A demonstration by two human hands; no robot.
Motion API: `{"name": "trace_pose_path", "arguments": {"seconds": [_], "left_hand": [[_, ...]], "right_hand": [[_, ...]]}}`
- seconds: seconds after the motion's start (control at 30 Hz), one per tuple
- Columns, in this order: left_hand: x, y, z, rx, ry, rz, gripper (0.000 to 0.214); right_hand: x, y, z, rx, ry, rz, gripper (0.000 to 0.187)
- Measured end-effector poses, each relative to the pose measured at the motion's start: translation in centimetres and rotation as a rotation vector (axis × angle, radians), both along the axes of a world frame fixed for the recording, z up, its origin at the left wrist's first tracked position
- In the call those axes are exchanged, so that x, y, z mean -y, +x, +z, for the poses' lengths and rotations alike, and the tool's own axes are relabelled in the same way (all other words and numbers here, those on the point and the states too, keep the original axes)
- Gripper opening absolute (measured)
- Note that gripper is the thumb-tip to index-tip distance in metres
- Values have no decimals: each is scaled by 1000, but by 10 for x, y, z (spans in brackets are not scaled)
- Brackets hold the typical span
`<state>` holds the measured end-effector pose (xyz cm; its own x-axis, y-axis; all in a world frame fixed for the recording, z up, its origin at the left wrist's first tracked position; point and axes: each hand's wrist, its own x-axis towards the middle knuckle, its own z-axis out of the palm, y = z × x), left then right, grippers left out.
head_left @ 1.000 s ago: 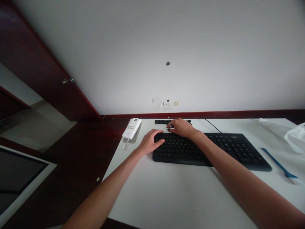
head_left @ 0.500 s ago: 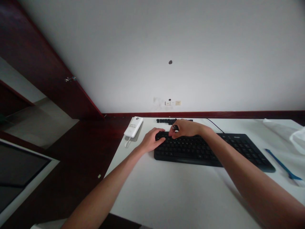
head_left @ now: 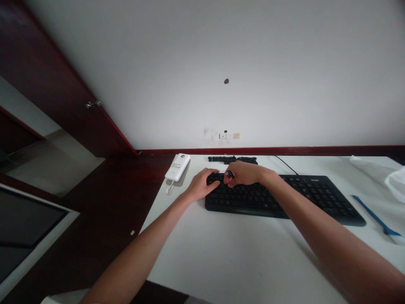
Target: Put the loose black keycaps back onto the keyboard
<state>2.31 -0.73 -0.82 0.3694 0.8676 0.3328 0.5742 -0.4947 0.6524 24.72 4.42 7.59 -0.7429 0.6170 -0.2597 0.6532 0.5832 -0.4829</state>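
Small dark piece [head_left: 229, 174] pinched above a black keyboard [head_left: 281, 199]

Right hand [head_left: 245, 173] across the upper left keys, right fingers [head_left: 226, 180] pressed together on the piece, probably a key cap, though mostly hidden by the fingertips. Left hand [head_left: 199, 186] on the keyboard's left end, left fingers [head_left: 211, 175] curled and close together on the keys, with no hold on anything visible. Main risk: a slip from so small a pinch, with the piece lost among the keys or bounced off the white table [head_left: 202, 257]. Second risk, if a key cap at all: a bent or snapped stem from a crooked push or pull. Third: a stray left palm pressing nearby keys or nudging the keyboard out of line. Just beyond the keyboard, one row of loose black key caps [head_left: 232, 159], too small for an exact count, easy to scatter with a careless wrist. Also on the table: one white power bank [head_left: 177, 167] with one short white cable [head_left: 169, 188], one blue plastic tool [head_left: 375, 216], one white plastic bag [head_left: 396, 183] and one thin black cable [head_left: 286, 165]
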Motion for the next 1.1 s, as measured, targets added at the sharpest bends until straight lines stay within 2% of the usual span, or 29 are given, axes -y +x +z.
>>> {"name": "trace_pose_path", "arguments": {"seconds": [0.2,0.5,0.77,1.1], "left_hand": [[-1,0,-1,7,10,1,36],[-1,0,-1,17,6,-5,37],[-2,0,-2,17,-1,1,35],[-2,1,-2,-4,-2,3,34]], "right_hand": [[5,-5,1,34,95,0,14],[8,-9,0,48,127,-7,12],[17,-13,4,153,214,-45,12],[23,-15,7,174,220,-80,16]]}}
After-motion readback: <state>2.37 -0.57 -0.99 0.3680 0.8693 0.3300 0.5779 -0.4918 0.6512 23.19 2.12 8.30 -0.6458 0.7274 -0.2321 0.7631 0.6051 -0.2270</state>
